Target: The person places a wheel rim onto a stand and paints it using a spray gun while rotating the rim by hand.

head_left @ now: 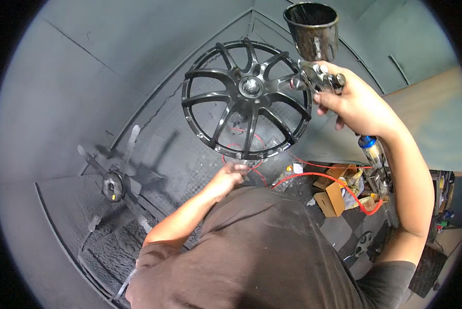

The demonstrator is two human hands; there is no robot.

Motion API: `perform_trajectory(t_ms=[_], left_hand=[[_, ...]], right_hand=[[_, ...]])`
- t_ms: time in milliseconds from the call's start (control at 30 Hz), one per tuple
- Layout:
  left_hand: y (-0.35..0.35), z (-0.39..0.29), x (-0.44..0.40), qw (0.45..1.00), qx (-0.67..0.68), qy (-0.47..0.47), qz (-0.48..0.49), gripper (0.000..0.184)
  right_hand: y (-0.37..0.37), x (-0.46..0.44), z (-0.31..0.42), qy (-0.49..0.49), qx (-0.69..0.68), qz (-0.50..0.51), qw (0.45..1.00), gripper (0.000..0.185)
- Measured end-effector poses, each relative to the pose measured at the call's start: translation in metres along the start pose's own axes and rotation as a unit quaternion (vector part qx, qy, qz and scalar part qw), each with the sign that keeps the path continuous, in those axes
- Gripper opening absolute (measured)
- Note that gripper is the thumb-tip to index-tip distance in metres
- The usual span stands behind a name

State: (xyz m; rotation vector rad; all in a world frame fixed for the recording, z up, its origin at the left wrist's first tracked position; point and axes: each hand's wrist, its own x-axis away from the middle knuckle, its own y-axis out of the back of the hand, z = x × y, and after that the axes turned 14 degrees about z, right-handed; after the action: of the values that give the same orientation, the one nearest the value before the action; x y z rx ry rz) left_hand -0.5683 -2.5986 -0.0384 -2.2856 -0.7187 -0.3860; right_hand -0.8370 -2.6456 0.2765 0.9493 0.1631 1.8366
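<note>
A dark, glossy multi-spoke wheel rim (232,97) faces me in the upper middle of the view. My right hand (352,98) is closed around a paint spray gun (318,78), its nozzle pointing left at the wheel's right edge. On top of the gun sits a paint-stained metal cup (313,33). Below that hand hangs a clear air filter with a blue collar (368,141), with a red hose (339,180) running from its lower end. My left hand (231,177) is just below the wheel's bottom edge; its fingers are blurred, and whether they touch anything is unclear.
At lower left stands a paint-covered stand with several arms (113,186). Grey walls (76,77) enclose the left and back. Open cardboard boxes (330,203) with litter lie on the floor at right, near a small wheel-like disc (364,243). Red hose loops across the floor under the wheel.
</note>
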Motion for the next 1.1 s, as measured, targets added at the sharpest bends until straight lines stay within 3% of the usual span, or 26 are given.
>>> perform_trajectory(t_ms=[67, 133, 200, 467, 567, 600, 633, 933, 1033, 1100], left_hand=[[0.019, -0.009, -0.003, 0.995, 0.015, -0.029, -0.094, 0.044], [0.035, -0.023, -0.005, 0.973, 0.052, -0.147, -0.170, 0.031], [0.034, -0.037, -0.002, 0.964, 0.116, -0.167, -0.172, 0.031], [-0.013, -0.019, -0.011, 0.969, 0.195, -0.109, -0.107, 0.035], [-0.015, -0.013, -0.015, 0.939, 0.332, -0.060, -0.059, 0.028], [-0.013, -0.008, -0.019, 0.939, 0.335, -0.061, -0.057, 0.028], [-0.011, -0.008, -0.023, 0.939, 0.337, -0.052, -0.033, 0.030], [-0.026, 0.000, -0.042, 0.961, 0.263, -0.004, 0.080, 0.039], [-0.027, 0.003, -0.050, 0.953, 0.284, 0.010, 0.106, 0.023], [-0.033, 0.003, -0.055, 0.953, 0.281, 0.017, 0.114, 0.025]], right_hand=[[0.002, 0.006, -0.005, -0.024, -0.014, 0.005, 1.000, 0.047], [0.002, 0.006, -0.009, -0.024, -0.029, 0.012, 0.999, 0.048], [0.001, 0.003, -0.011, -0.003, -0.059, 0.028, 0.998, 0.048], [0.000, 0.019, -0.001, 0.056, -0.075, -0.054, 0.994, 0.042], [0.000, 0.024, -0.001, 0.042, -0.065, -0.081, 0.994, 0.042], [0.003, 0.025, -0.003, 0.027, -0.053, -0.082, 0.995, 0.042], [0.008, 0.024, -0.004, -0.004, -0.045, -0.059, 0.997, 0.055], [-0.012, 0.059, -0.002, -0.030, -0.097, -0.050, 0.994, 0.051], [-0.017, 0.059, -0.010, 0.020, -0.096, -0.078, 0.992, 0.052], [-0.016, 0.062, -0.029, 0.083, -0.111, -0.141, 0.980, 0.055]])
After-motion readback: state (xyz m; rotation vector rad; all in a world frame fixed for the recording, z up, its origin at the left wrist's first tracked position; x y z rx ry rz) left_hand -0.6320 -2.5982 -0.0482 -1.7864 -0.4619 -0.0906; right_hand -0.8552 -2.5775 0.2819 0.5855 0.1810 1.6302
